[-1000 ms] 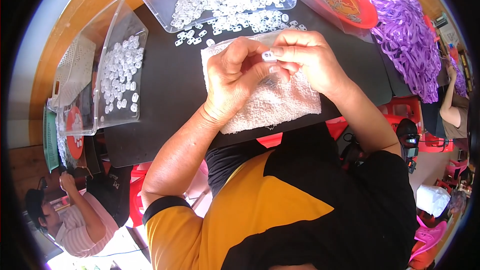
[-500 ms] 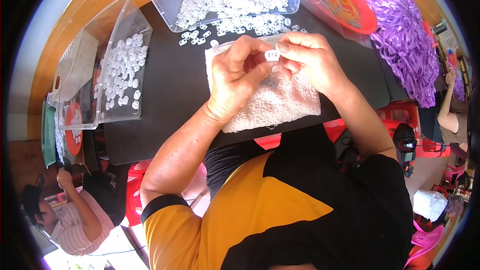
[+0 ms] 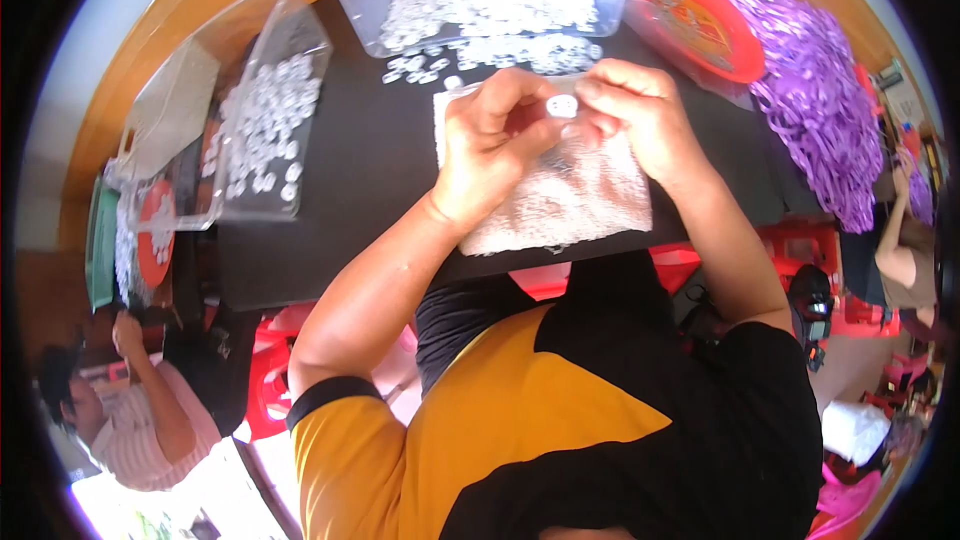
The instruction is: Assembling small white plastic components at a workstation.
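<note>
Just above the towel, a small white plastic piece with openings in it (image 3: 562, 106) is pinched between the thumb and bent fingers of my left hand (image 3: 490, 145). My right hand (image 3: 645, 125) is closed right beside it, fingertips at the piece's right edge. Whether those right fingers grip the piece or something tiny is too blurred to tell. Beneath both hands lies a pale terry towel (image 3: 560, 210) on the black table (image 3: 370, 170).
Behind the towel, a see-through bin (image 3: 350, 0) holds many white pieces, with loose ones before it. Another see-through box (image 3: 300, 202) stands left. At right are a red dish (image 3: 752, 58) of small metal bits and purple ribbons (image 3: 820, 110). People sit at left (image 3: 150, 430) and right (image 3: 905, 250).
The whole view has shifted slightly, so the table things sit a little farther right. Both hands keep together at the white piece, which appears slightly turned.
</note>
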Tool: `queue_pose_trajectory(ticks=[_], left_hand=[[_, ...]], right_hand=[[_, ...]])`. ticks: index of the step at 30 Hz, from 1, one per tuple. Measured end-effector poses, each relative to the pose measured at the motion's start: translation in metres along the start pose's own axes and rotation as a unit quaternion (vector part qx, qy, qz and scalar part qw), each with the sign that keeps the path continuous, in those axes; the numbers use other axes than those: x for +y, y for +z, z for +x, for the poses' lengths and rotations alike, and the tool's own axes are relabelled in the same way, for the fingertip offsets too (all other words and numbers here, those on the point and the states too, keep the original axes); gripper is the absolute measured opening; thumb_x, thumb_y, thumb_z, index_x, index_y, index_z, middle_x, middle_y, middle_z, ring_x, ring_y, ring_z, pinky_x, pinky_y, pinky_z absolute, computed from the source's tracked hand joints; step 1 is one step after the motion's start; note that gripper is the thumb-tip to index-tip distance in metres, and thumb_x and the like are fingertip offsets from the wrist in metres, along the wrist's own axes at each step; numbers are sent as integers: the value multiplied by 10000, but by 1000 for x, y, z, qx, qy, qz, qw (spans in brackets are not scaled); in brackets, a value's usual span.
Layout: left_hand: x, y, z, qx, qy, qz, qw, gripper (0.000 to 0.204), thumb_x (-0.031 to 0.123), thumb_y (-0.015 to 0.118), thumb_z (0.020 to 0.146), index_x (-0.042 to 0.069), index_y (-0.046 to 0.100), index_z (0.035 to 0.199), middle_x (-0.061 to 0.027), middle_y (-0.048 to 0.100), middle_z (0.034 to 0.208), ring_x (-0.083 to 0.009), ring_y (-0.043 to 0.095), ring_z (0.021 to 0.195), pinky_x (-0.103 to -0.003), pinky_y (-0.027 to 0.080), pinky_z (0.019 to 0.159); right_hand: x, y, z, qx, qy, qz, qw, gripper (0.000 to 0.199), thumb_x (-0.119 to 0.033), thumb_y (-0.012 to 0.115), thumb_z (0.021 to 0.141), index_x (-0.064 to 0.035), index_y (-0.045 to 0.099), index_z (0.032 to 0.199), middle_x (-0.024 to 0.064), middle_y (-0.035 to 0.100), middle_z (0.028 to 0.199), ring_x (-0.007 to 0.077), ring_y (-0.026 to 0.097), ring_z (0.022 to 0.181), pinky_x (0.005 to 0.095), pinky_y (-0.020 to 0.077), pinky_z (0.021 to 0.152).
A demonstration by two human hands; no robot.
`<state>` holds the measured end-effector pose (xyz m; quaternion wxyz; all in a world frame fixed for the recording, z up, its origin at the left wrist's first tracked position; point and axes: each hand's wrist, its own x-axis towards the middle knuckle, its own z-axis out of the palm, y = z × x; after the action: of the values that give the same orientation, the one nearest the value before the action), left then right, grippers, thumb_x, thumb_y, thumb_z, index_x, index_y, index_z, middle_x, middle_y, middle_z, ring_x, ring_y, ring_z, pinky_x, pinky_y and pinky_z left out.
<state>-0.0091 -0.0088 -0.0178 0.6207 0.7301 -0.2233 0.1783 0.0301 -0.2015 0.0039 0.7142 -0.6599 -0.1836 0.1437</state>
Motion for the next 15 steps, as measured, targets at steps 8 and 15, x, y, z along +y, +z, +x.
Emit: queue_pose_trajectory(ticks=[8, 15], left_hand=[[52, -18, 20, 175, -70, -7, 982, 202, 7, 801, 737, -7, 671, 891, -24, 662, 711, -49, 560, 584, -209, 451, 520], [113, -139, 34, 340, 56, 192, 919, 156, 70, 725, 824, -63, 670, 885, -77, 649, 701, -94, 540, 524, -207, 388, 451]], right_hand=[[8, -9, -2, 2, 10, -36, 999, 232, -185, 598, 918, 22, 612, 813, -13, 438, 563, 115, 472, 502, 255, 389, 530], [14, -11, 0, -35, -7, -74, 997, 197, -160, 597, 899, 14, 594, 806, -7, 427, 573, 109, 483, 522, 250, 370, 506]])
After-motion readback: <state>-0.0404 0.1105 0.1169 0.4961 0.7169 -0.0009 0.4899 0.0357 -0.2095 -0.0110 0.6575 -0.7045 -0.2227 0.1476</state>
